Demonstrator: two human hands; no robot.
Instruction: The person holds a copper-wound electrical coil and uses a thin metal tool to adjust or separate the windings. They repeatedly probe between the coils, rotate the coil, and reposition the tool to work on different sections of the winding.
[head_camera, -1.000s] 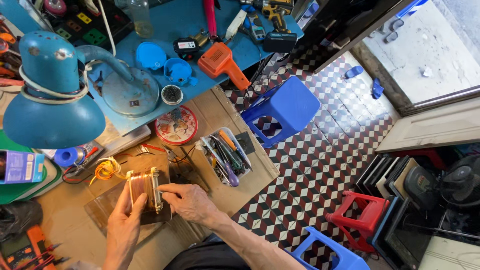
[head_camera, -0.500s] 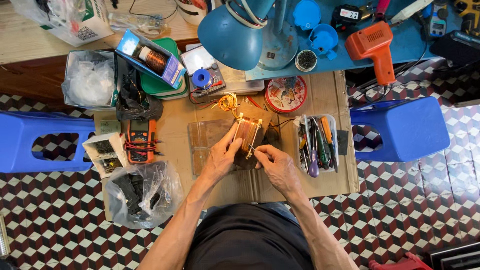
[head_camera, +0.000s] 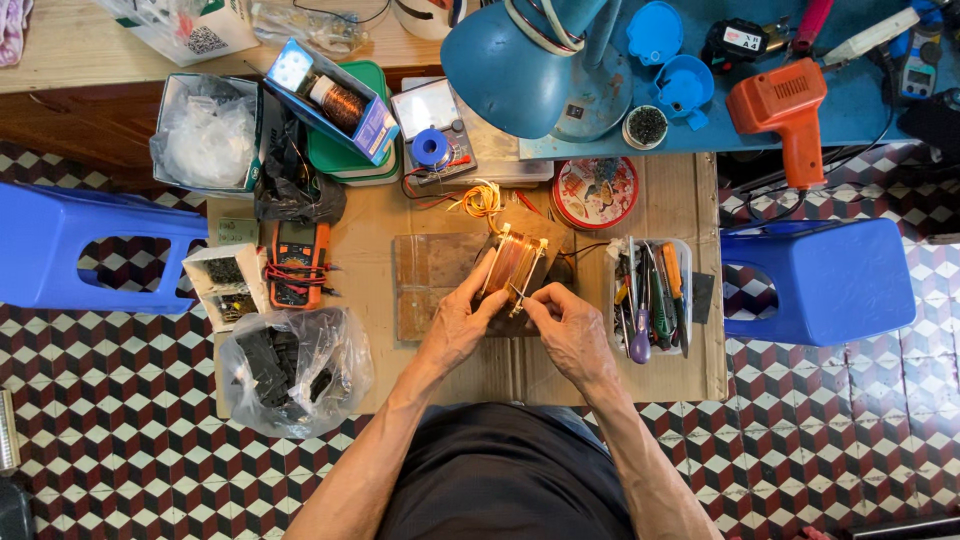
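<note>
The left hand (head_camera: 462, 322) grips a copper wire coil (head_camera: 514, 262) from its left side, fingers curled around the frame. The right hand (head_camera: 572, 330) pinches a thin pale strip against the coil's near edge, thumb and forefinger closed tight. The coil sits mid-table on a brown board (head_camera: 435, 262) — hemmed in by an orange multimeter (head_camera: 297, 262) to the left and a tool tray (head_camera: 652, 297) just to the right. A round red tin (head_camera: 596, 192) and a blue lamp (head_camera: 530, 62) lie farther off. Bare tabletop (head_camera: 500, 372) shows only along the near edge — between a bag of black parts (head_camera: 292, 370) and the table's right corner.
</note>
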